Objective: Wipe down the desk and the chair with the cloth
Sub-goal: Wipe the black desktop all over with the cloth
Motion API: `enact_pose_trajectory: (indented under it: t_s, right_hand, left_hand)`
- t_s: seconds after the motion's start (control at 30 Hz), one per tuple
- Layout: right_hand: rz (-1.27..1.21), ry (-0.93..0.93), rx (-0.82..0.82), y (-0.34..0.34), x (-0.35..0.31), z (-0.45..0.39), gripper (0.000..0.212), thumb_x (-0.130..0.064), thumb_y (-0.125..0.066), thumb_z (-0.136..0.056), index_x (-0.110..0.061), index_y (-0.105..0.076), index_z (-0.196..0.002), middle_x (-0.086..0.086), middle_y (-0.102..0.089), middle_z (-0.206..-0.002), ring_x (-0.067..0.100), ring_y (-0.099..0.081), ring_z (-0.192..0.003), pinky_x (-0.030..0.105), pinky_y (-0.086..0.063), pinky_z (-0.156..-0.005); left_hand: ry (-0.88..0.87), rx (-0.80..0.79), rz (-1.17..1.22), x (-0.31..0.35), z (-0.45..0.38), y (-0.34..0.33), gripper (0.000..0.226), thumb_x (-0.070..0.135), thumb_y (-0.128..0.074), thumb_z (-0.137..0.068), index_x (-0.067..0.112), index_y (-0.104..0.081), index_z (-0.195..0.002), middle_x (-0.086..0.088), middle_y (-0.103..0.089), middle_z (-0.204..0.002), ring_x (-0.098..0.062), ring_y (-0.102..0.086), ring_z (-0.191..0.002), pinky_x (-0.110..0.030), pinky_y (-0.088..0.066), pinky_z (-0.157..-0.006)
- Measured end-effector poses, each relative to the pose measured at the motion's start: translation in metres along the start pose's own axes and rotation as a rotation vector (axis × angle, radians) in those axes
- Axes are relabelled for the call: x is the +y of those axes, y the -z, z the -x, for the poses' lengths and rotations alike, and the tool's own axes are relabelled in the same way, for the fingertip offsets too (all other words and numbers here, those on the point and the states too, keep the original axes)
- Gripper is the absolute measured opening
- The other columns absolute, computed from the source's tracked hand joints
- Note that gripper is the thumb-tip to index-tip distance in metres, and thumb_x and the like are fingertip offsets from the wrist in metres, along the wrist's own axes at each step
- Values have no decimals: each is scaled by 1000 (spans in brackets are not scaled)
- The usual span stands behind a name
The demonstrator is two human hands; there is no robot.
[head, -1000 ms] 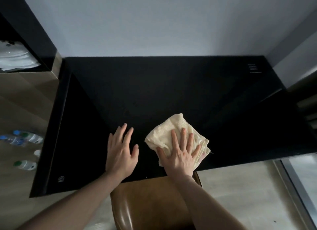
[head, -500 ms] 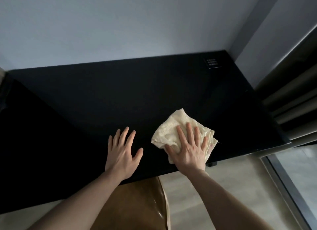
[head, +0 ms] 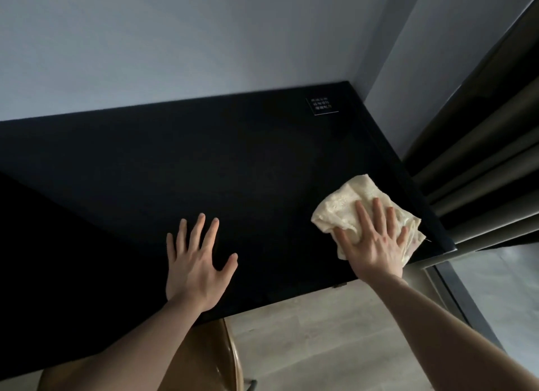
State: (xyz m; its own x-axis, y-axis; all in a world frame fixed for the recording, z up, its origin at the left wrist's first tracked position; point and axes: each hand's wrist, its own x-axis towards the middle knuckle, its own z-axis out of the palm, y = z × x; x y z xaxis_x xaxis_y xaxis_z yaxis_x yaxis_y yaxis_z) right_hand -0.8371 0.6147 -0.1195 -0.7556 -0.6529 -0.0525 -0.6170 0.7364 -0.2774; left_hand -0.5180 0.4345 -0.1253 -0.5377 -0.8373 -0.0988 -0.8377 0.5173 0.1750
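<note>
The black desk (head: 233, 163) fills the middle of the view. A crumpled cream cloth (head: 347, 209) lies near the desk's right front corner. My right hand (head: 373, 241) presses flat on the cloth with its fingers spread. My left hand (head: 198, 262) rests flat on the bare desk top near the front edge, fingers apart and holding nothing. The brown chair (head: 215, 358) shows below the desk's front edge, partly hidden by my left forearm.
A small label with white print (head: 322, 106) sits at the desk's back right corner. A dark curtain (head: 478, 163) hangs just right of the desk. A pale wall stands behind, light wood floor (head: 320, 338) lies below, and a window frame (head: 455, 297) runs along the right.
My right hand has slid the cloth to the right, from the desk's middle front toward its right front corner. The view has turned right; my left hand stays flat on the desk.
</note>
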Motion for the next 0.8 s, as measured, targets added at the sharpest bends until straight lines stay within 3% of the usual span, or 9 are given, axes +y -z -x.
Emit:
enact_pose_trajectory:
  t_s: [0.3,0.63,0.8]
  right_hand:
    - [27,-195,8,7,16,-41,87,-88,-29,-94,-42,-20,-167,-3,1,-179,29,10,-165,67,11,-127]
    - [55,-147,-89,-2,-8,-3,86,-86,-23,-95,-45,-6,-169,-3,18,-178,29,28,-161,68,23,-121]
    - [68,-154,-85,4,4,-23,88,-92,-26,-91,-50,-9,-167,-5,15,-178,28,22,-162,68,21,-123]
  left_hand:
    - [-5,16,-19,-3,-1,-5,89,81,-22,-93,33,-24,-169,1,-11,-178,-33,-5,-164,-60,-9,-132]
    - [-4,6,-8,-3,0,-1,88,81,-29,-93,34,-30,-167,1,-15,-178,-33,-10,-164,-61,-11,-131]
    - [-10,6,-14,-3,-1,-3,86,80,-28,-95,33,-29,-167,1,-14,-178,-32,-8,-164,-61,-11,-131]
